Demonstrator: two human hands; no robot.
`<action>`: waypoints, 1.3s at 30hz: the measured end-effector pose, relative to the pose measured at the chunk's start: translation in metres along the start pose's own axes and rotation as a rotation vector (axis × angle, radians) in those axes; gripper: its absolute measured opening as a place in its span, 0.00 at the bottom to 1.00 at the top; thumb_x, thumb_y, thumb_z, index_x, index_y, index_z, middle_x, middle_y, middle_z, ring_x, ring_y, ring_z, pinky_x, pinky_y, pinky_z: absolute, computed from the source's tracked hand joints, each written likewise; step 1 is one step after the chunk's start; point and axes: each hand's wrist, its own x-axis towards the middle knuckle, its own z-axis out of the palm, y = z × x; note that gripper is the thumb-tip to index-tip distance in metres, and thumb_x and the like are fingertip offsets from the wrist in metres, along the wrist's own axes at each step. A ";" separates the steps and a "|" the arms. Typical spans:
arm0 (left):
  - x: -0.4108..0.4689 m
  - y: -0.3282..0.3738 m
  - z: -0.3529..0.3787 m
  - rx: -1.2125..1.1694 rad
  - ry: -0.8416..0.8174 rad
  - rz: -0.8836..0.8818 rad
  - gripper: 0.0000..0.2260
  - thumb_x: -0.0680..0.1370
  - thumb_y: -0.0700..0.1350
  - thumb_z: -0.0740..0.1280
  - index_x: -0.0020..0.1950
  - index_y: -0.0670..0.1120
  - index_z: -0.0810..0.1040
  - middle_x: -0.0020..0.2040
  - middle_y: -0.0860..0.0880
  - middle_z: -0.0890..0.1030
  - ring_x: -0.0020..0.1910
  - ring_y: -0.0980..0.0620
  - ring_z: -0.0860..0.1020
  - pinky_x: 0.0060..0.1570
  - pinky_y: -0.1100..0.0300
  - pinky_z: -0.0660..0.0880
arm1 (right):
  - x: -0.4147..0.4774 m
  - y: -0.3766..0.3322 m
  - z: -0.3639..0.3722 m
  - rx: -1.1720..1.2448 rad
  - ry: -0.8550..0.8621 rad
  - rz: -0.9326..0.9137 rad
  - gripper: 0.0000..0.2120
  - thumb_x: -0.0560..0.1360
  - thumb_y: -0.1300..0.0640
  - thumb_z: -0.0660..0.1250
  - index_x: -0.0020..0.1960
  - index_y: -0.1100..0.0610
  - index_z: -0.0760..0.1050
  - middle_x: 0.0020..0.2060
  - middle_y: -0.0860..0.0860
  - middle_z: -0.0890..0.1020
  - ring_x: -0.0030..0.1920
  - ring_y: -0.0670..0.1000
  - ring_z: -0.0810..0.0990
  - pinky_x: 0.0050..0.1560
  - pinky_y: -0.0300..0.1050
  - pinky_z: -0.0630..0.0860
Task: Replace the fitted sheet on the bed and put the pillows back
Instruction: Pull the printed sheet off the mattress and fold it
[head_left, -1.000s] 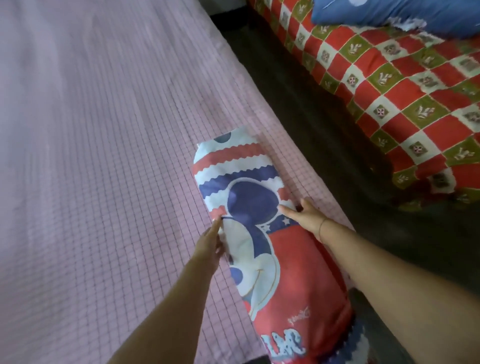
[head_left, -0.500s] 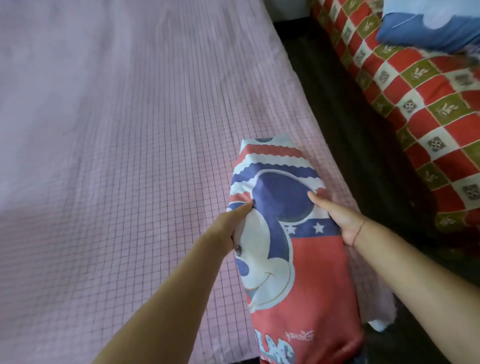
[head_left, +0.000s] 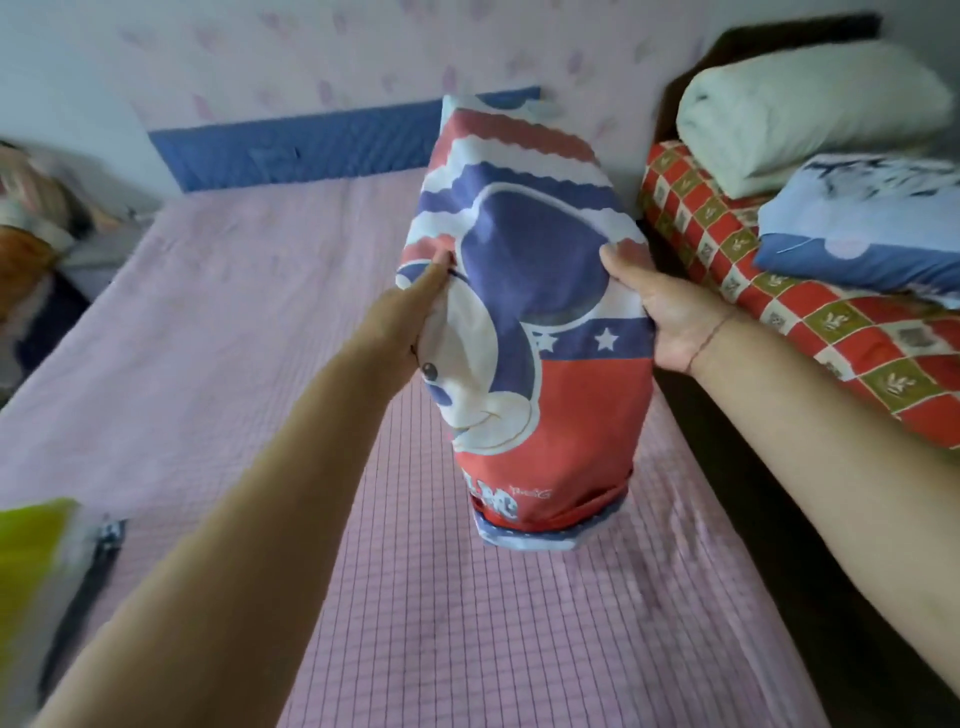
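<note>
Far left edge: blurred pile of striped and orange fabric (head_left: 26, 208), cut off by the frame, can't tell what it is. Bottom left corner: blurred yellow-green thing (head_left: 31, 561) with a dark object (head_left: 106, 540) beside it on the bed's left side; neither is readable.

Bed (head_left: 208, 338) is covered by a pink grid-check sheet (head_left: 415, 623), lying flat across the visible surface. Corners and near edge are out of frame, so the tuck can't be judged. Blue padded headboard (head_left: 291, 150) at the far end, its right part hidden behind the pillow.

Left hand (head_left: 400, 322) presses the left side of the cartoon-mouse pillow (head_left: 540, 322); thumb on the front, remaining fingers hidden behind it. Pillow is held upright over the bed's right half, lower end clear of the sheet. Right hand (head_left: 670, 312) clamps the right side, thumb on front, other fingers wrapped out of sight.

Right of a dark gap: second bed with red-and-green checked cover (head_left: 810, 322). On it, a rolled white quilt (head_left: 810, 109) and a blue pillow (head_left: 872, 234), cut off at the right frame edge.
</note>
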 end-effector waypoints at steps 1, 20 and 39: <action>0.000 -0.006 -0.005 -0.002 0.031 -0.012 0.28 0.67 0.66 0.72 0.58 0.48 0.79 0.56 0.44 0.83 0.56 0.44 0.81 0.58 0.46 0.77 | 0.001 0.005 0.002 0.003 -0.004 -0.002 0.15 0.74 0.49 0.68 0.59 0.52 0.78 0.52 0.53 0.85 0.52 0.53 0.84 0.52 0.47 0.80; -0.237 -0.318 -0.060 0.279 -0.055 -0.897 0.19 0.80 0.55 0.62 0.52 0.40 0.81 0.43 0.44 0.84 0.42 0.48 0.81 0.45 0.56 0.79 | -0.204 0.324 -0.056 -0.443 0.143 0.765 0.16 0.72 0.47 0.69 0.57 0.53 0.78 0.49 0.50 0.84 0.53 0.50 0.80 0.57 0.49 0.75; -0.119 -0.373 -0.033 0.350 0.089 -0.626 0.42 0.51 0.74 0.75 0.59 0.59 0.67 0.58 0.52 0.78 0.57 0.50 0.78 0.59 0.47 0.76 | -0.093 0.380 -0.057 -0.612 0.576 0.606 0.69 0.41 0.19 0.68 0.74 0.52 0.58 0.70 0.55 0.69 0.67 0.58 0.72 0.65 0.61 0.71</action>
